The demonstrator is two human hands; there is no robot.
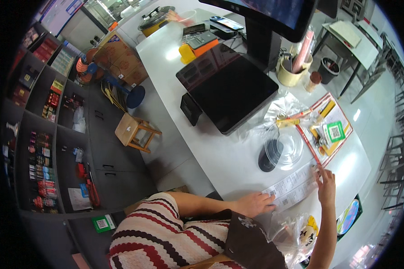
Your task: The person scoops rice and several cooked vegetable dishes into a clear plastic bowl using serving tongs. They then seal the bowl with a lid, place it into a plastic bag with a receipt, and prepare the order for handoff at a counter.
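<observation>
Two long printed paper slips lie side by side on the white counter. My left hand rests palm down at their near left end, fingers over the paper; its thumb's grip is hidden. At the other end, the bent fingers of my right hand pinch the slips' edge. Just beyond the paper stand a clear round plastic lid or bowl and a dark oval object partly under it. A clear plastic bag with a yellow and white item sits between my forearms.
A black touchscreen terminal and a monitor on a stand occupy the counter. A red-edged printed sheet carries a green code card. Left are a wooden stool, dark shelving and a fan.
</observation>
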